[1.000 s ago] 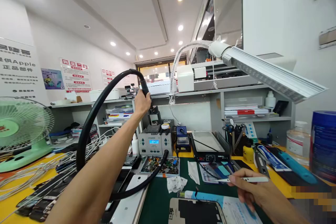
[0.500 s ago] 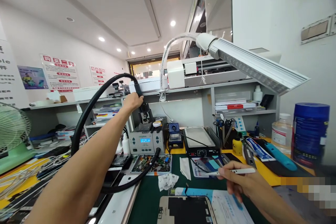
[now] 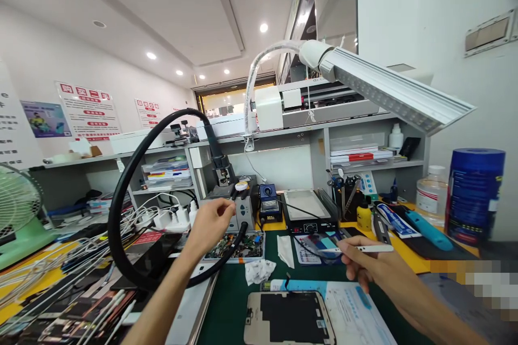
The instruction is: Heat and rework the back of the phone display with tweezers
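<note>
My left hand [image 3: 211, 225] is in front of the hot air station [image 3: 246, 210], its fingers curled together with nothing visible in them. The hand covers the station's display. Behind it, the hot air gun [image 3: 218, 159] points down in its holder, its thick black hose [image 3: 115, 210] looping left and back to the station's front. In my right hand [image 3: 362, 264] are slim white tweezers [image 3: 374, 248], gripped like a pen with the tip pointing left. Below lies a phone screen [image 3: 289, 317], back side up, with a dark sheet and a short flex cable at its top edge.
A circuit board tray [image 3: 259, 248], crumpled tissue [image 3: 259, 270] and a heating plate [image 3: 309, 207] are behind the screen. Phones and white cables [image 3: 101, 307] crowd the left. A lamp [image 3: 388, 81] overhangs the right, above bottles and a blue tub [image 3: 475, 194].
My left hand has let go of the hot air gun and come down toward me, in front of the station. My right hand keeps the tweezers almost in place. The view has tilted slightly.
</note>
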Action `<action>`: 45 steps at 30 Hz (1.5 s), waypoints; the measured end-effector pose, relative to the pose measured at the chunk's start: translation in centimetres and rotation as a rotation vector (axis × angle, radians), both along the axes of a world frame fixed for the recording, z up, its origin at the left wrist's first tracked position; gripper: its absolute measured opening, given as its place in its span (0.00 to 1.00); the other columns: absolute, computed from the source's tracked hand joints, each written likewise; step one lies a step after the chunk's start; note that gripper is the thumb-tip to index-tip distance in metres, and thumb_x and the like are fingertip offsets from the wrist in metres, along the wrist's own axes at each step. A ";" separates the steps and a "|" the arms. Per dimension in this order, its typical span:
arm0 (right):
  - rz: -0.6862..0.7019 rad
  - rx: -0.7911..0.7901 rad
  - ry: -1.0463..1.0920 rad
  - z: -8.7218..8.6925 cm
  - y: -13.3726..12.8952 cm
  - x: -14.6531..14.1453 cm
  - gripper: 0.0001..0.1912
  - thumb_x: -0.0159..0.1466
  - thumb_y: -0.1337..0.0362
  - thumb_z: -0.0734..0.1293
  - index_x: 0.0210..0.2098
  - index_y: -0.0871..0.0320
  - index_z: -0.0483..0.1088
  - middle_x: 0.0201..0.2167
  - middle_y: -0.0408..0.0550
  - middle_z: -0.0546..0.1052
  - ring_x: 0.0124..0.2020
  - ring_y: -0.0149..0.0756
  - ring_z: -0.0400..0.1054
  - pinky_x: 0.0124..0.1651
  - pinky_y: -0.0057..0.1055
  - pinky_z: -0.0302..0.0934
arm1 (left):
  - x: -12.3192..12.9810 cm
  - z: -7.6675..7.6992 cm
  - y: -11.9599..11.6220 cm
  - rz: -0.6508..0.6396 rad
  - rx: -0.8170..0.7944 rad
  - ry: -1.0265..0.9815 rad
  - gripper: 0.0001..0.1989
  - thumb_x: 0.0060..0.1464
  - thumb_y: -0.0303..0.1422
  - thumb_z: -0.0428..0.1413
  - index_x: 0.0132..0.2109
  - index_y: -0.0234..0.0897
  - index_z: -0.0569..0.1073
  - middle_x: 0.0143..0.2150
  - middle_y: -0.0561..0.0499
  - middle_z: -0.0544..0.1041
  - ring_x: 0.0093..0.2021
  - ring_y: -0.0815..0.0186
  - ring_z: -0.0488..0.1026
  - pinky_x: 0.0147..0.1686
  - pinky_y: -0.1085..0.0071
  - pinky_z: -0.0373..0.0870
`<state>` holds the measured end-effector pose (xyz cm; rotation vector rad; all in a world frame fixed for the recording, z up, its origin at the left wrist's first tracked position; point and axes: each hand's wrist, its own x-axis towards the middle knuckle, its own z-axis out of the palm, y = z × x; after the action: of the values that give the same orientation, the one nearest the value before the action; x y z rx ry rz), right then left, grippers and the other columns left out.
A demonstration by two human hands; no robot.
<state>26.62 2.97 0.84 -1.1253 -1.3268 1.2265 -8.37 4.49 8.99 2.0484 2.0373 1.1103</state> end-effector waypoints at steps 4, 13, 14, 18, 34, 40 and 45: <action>0.020 0.016 -0.032 -0.3 0.4 0.1 0.26 0.59 0.40 0.76 0.38 0.57 0.79 0.29 0.49 0.80 0.27 0.40 0.74 0.21 0.29 0.64 | -0.3 -4.7 0.1 0.143 0.077 -0.071 0.14 0.69 0.40 0.58 0.53 0.35 0.76 0.47 0.48 0.80 0.42 0.62 0.79 0.43 0.61 0.80; 0.064 0.087 -0.132 -0.9 1.0 0.6 0.18 0.59 0.49 0.76 0.37 0.59 0.80 0.28 0.50 0.82 0.27 0.41 0.77 0.18 0.28 0.61 | -0.4 -1.8 4.1 0.140 0.040 0.161 0.14 0.68 0.39 0.59 0.55 0.36 0.76 0.55 0.45 0.78 0.51 0.57 0.78 0.51 0.54 0.78; 0.068 0.085 -0.137 -0.8 1.1 0.7 0.18 0.59 0.50 0.75 0.37 0.59 0.80 0.28 0.51 0.82 0.26 0.41 0.77 0.18 0.27 0.61 | -0.3 -0.6 5.3 0.123 0.021 0.199 0.15 0.68 0.39 0.59 0.56 0.37 0.75 0.57 0.44 0.77 0.53 0.56 0.78 0.52 0.53 0.77; 0.068 0.079 -0.158 -0.2 1.1 1.1 0.16 0.59 0.52 0.73 0.34 0.60 0.81 0.23 0.47 0.80 0.23 0.38 0.74 0.18 0.26 0.58 | 0.4 3.6 10.1 0.089 -0.111 0.303 0.17 0.67 0.39 0.60 0.59 0.37 0.74 0.58 0.43 0.76 0.53 0.56 0.77 0.52 0.53 0.78; -0.178 0.449 -0.375 1.1 -1.3 0.9 0.25 0.76 0.43 0.55 0.39 0.54 0.74 0.40 0.52 0.77 0.44 0.48 0.73 0.48 0.40 0.65 | 6.5 3.7 0.3 -0.366 -0.166 -0.120 0.24 0.67 0.47 0.58 0.62 0.37 0.72 0.48 0.46 0.81 0.43 0.59 0.80 0.46 0.56 0.78; -0.036 0.636 -0.554 2.6 -2.3 -1.9 0.18 0.72 0.52 0.67 0.57 0.51 0.75 0.42 0.50 0.76 0.41 0.46 0.71 0.43 0.39 0.63 | 10.7 -0.2 -3.1 -0.705 -0.424 -0.389 0.16 0.61 0.43 0.62 0.50 0.37 0.79 0.38 0.49 0.82 0.36 0.60 0.83 0.38 0.66 0.77; 0.056 0.695 -0.633 3.7 -0.7 -3.9 0.13 0.63 0.60 0.75 0.48 0.52 0.79 0.42 0.48 0.76 0.38 0.42 0.70 0.39 0.36 0.60 | 11.5 -1.5 -1.4 -0.717 -0.431 -0.498 0.08 0.61 0.32 0.64 0.45 0.33 0.78 0.36 0.53 0.80 0.35 0.65 0.79 0.39 0.65 0.77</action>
<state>22.72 2.24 4.52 -0.9797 -2.0541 0.3490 3.09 3.14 7.50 1.7916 1.0494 0.8233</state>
